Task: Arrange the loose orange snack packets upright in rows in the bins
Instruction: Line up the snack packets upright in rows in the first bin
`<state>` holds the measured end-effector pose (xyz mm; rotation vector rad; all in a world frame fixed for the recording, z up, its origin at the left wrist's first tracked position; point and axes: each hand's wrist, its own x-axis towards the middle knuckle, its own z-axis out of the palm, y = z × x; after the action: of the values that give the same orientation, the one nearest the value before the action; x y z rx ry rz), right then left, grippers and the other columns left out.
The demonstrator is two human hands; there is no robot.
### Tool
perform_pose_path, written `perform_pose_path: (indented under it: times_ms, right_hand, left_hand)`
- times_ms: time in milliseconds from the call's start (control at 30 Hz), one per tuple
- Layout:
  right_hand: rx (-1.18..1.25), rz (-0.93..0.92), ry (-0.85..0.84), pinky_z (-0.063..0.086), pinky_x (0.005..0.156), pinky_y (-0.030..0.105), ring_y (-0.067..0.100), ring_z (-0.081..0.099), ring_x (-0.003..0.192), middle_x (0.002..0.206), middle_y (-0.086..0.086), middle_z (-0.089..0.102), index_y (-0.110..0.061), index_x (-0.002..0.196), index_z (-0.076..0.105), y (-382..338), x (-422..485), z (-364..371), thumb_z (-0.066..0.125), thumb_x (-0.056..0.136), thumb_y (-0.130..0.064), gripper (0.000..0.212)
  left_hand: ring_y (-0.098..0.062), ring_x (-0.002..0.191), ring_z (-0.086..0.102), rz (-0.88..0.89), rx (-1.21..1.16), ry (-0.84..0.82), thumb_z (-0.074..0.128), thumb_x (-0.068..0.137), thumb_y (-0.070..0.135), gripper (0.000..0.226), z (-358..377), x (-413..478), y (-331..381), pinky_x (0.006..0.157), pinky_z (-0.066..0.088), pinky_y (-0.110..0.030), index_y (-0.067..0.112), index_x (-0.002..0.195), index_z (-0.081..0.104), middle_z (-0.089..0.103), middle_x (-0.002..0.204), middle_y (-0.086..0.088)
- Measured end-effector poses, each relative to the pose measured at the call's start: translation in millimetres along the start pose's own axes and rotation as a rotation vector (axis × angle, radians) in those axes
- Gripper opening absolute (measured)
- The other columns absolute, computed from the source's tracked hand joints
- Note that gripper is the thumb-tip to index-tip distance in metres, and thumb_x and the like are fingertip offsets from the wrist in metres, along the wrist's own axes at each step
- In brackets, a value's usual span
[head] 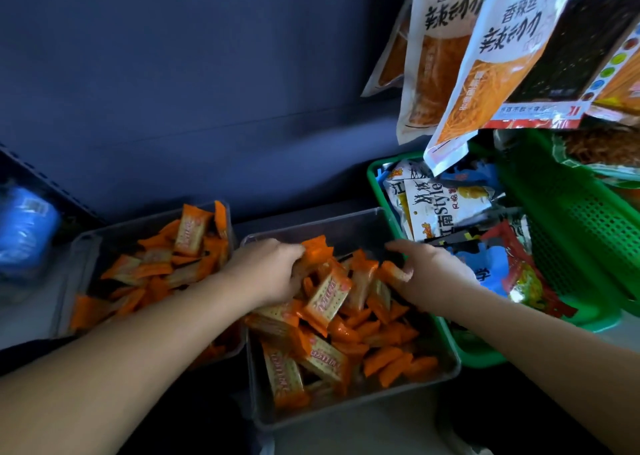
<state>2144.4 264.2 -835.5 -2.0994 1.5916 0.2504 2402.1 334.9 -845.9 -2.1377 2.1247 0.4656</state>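
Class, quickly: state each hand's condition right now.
Left hand: grips orange foil snack packets.
Right hand: pinches another orange foil snack packet.

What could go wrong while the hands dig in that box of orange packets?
1. The left hand grips orange packets in a bunch; some might slip over the clear bin rim.
2. The packets lie jumbled, so upright ones may topple.
3. Lifting the right hand high might bump the hanging bags.

Two hanging bags (pixel 446 49) at the upper right of the frame each read "香辣丝". At right centre, a white packet (pixel 446 205) in the green basket (pixel 374 181) reads "江南Style". Print on the orange packets (pixel 327 297) in the bins (pixel 346 220) is too blurred to read.
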Motion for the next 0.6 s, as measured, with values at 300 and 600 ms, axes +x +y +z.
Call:
perform_pose_path:
  times_ms: [300, 600]
  right_hand:
    - [0.844, 0.153, 0.066, 0.057, 0.059, 0.030, 0.014, 0.066, 0.063, 0.077, -0.001, 0.072, -0.023, 0.096, 0.072, 16.5, -17.8, -49.7, 0.072, 0.087, -0.004, 0.021]
    - [0.721, 0.032, -0.028, 0.062, 0.077, 0.043, 0.033, 0.074, 0.087, 0.096, 0.006, 0.074, -0.026, 0.110, 0.069, 46.6, 14.1, -43.4, 0.075, 0.091, -0.015, 0.022]
  left_hand:
    - [-0.019, 0.106, 0.063, 0.214, -0.144, -0.110, 0.052, 0.097, 0.064, 0.044, -9.4, 45.5, 44.2, 0.089, 0.053, -0.040, 0.027, 0.103, 0.076, 0.066, 0.108, 0.003]
    - [-0.026, 0.154, 0.032, -0.011, -0.270, -0.531, 0.080, 0.070, 0.076, 0.124, 49.0, 131.6, 69.5, 0.117, 0.034, -0.039, 0.034, 0.165, 0.013, 0.024, 0.171, 0.001]
